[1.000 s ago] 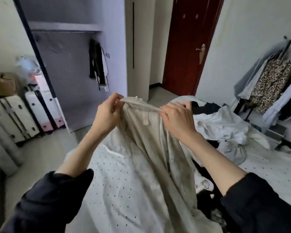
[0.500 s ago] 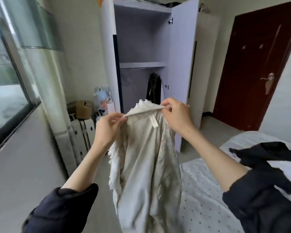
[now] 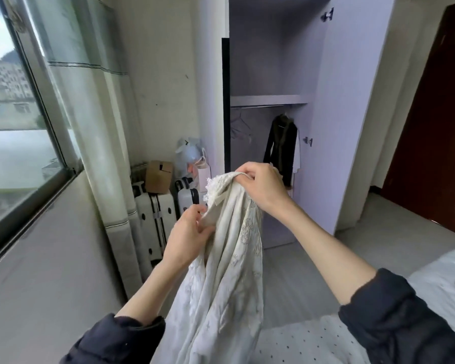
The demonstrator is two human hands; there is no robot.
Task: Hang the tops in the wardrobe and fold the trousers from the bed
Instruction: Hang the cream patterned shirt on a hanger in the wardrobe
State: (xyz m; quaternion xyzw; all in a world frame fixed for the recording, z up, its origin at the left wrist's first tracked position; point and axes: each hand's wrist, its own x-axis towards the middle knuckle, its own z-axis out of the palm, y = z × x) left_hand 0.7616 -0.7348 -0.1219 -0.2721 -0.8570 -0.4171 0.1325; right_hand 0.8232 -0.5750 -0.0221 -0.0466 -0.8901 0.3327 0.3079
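Head view: the top is being gathered, gripped by both hands, left hand now lower than right hand, wardrobe nearer; hanging seems next.

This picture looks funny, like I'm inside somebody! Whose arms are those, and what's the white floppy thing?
The camera sits on a person's head and looks down, so you see their own two arms. The left hand and the right hand each pinch the top edge of a cream top, which hangs down between them. Ahead stands an open wardrobe with a dark top hanging inside. A corner of the bed shows at the bottom right. Suitcases stand by the window.
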